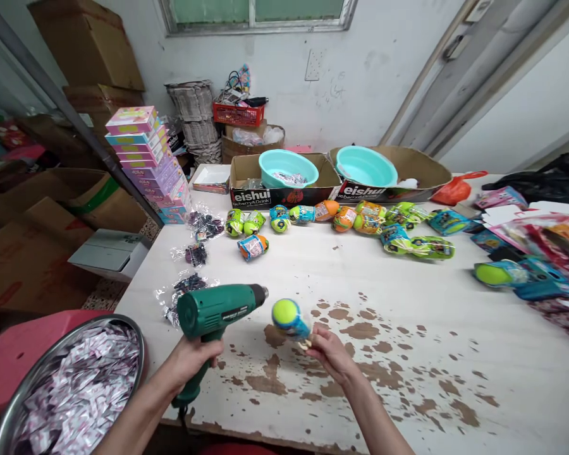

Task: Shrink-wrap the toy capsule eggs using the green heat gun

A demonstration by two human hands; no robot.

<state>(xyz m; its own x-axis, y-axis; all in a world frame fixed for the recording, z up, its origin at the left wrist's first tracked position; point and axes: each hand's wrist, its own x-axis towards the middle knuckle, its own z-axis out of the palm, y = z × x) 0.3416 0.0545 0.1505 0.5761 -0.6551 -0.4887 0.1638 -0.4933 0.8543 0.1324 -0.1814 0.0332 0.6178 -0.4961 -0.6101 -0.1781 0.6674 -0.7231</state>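
My left hand [194, 360] is wrapped round the handle of a green heat gun [220, 306], whose black nozzle points right. In front of that nozzle, a little apart from it, my right hand [329, 351] pinches the lower end of a wrapped toy capsule [289, 319]. The capsule has a lime-green rounded top and a blue printed sleeve, and is slightly blurred. Farther back on the table lie several similar wrapped capsules in green, blue and orange, among them an orange and blue capsule [253, 247].
Cardboard trays [265, 199] hold turquoise basins [289, 165] at the back. Stacked pink and purple boxes [149, 167] stand at the back left, near bags of dark parts [196, 254]. A metal bowl [140, 338] of sachets sits at the left; printed packaging [550, 253] lies right.
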